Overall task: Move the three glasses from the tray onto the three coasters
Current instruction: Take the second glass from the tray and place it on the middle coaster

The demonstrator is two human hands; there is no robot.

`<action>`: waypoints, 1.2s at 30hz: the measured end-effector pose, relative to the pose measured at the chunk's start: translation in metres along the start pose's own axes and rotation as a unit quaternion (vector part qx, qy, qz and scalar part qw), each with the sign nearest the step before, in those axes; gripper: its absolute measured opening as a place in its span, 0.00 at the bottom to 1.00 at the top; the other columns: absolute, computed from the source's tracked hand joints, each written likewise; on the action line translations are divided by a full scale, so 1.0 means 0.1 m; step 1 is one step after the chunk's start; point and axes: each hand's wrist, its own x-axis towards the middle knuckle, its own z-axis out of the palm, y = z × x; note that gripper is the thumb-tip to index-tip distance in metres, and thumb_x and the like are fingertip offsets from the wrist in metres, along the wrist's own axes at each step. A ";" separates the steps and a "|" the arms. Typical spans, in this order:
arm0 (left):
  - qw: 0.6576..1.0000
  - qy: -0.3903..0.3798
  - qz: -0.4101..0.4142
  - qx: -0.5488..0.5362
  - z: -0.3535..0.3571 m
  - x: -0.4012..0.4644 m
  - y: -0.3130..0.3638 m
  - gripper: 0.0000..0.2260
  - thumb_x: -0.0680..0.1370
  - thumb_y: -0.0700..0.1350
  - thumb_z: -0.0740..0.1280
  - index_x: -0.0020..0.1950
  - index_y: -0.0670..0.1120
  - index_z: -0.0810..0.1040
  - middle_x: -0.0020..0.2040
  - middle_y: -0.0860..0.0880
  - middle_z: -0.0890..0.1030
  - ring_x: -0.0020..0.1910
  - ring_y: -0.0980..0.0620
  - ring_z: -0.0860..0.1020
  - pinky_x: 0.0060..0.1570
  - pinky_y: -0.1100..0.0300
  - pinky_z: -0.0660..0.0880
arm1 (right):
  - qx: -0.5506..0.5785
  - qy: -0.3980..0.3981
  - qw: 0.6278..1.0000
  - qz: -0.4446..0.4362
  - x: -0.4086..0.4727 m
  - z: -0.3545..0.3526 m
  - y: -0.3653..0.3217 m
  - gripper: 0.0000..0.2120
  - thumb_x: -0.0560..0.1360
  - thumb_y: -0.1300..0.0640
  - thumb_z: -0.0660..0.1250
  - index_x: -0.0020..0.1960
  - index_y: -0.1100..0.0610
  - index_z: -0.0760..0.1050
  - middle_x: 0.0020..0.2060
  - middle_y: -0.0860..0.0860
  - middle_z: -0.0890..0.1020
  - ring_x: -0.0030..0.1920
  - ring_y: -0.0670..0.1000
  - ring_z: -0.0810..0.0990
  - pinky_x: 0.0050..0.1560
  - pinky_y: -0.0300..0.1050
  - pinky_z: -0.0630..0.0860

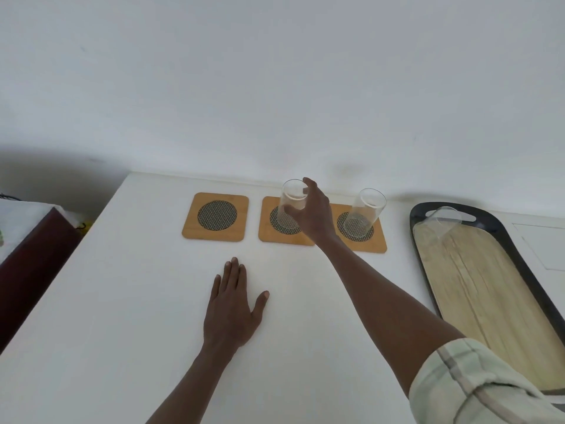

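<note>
Three square bamboo coasters with dark mesh centres lie in a row near the wall. The left coaster (216, 216) is bare. My right hand (312, 214) is shut on a clear glass (293, 198) that stands on or just above the middle coaster (275, 231); I cannot tell if it touches. A second glass (363, 214) stands upright on the right coaster (371, 243). A third glass (443, 220) stands at the far end of the dark-rimmed wooden tray (477, 280) on the right. My left hand (234, 304) rests flat on the white table, fingers spread.
The white table (128, 301) ends at the wall behind the coasters. A dark red piece of furniture (33, 264) stands lower at the left edge. A white panel (544, 246) lies beyond the tray.
</note>
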 end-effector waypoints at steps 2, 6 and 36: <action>1.000 0.002 0.000 -0.001 0.00 0.00 0.00 0.37 0.79 0.66 0.49 0.80 0.42 0.52 0.81 0.47 0.48 0.80 0.52 0.44 0.78 0.54 0.46 | 0.001 -0.004 1.000 0.003 0.03 0.04 -0.01 0.39 0.69 0.49 0.76 0.75 0.53 0.62 0.65 0.55 0.76 0.66 0.54 0.72 0.58 0.42 0.64; 1.000 0.001 0.002 0.003 0.00 0.00 0.00 0.38 0.79 0.66 0.49 0.80 0.42 0.52 0.82 0.47 0.48 0.80 0.52 0.44 0.78 0.55 0.45 | -0.009 -0.002 1.000 0.003 0.06 0.07 -0.04 0.40 0.69 0.49 0.76 0.75 0.55 0.60 0.64 0.57 0.76 0.66 0.56 0.73 0.56 0.42 0.64; 1.000 0.005 -0.002 0.009 0.00 0.00 0.01 0.39 0.78 0.68 0.49 0.80 0.41 0.53 0.81 0.46 0.51 0.80 0.51 0.47 0.78 0.54 0.48 | -0.020 0.087 0.995 -0.040 -0.33 -0.08 -0.08 0.40 0.71 0.43 0.72 0.74 0.60 0.60 0.66 0.58 0.68 0.67 0.60 0.70 0.62 0.54 0.72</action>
